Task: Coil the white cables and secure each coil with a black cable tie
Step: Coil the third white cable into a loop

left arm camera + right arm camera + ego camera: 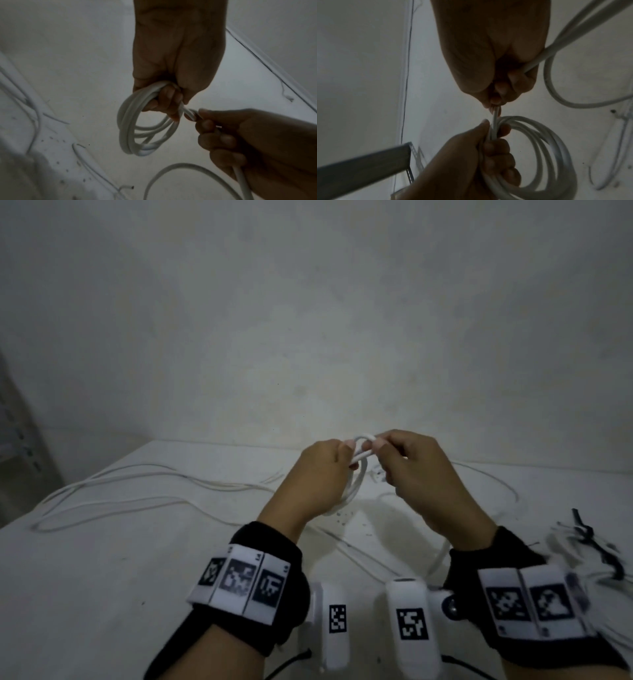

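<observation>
A white cable coil (354, 487) of several loops hangs above the table, and my left hand (320, 474) grips its top with curled fingers. In the left wrist view the coil (130, 129) dangles below my left hand (169, 97). My right hand (404, 463) holds the same cable's free strand right beside the left hand; that strand (539, 59) passes through my right hand (498, 86) and trails down to the table. In the right wrist view the coil (556, 148) sits in my left hand (488, 155).
Loose white cables (137, 484) sprawl over the left of the white table (102, 577). A bundle of white cables with black cable ties (596, 546) lies at the right edge. A wall stands close behind. A grey metal shelf rail (363, 165) is at the left.
</observation>
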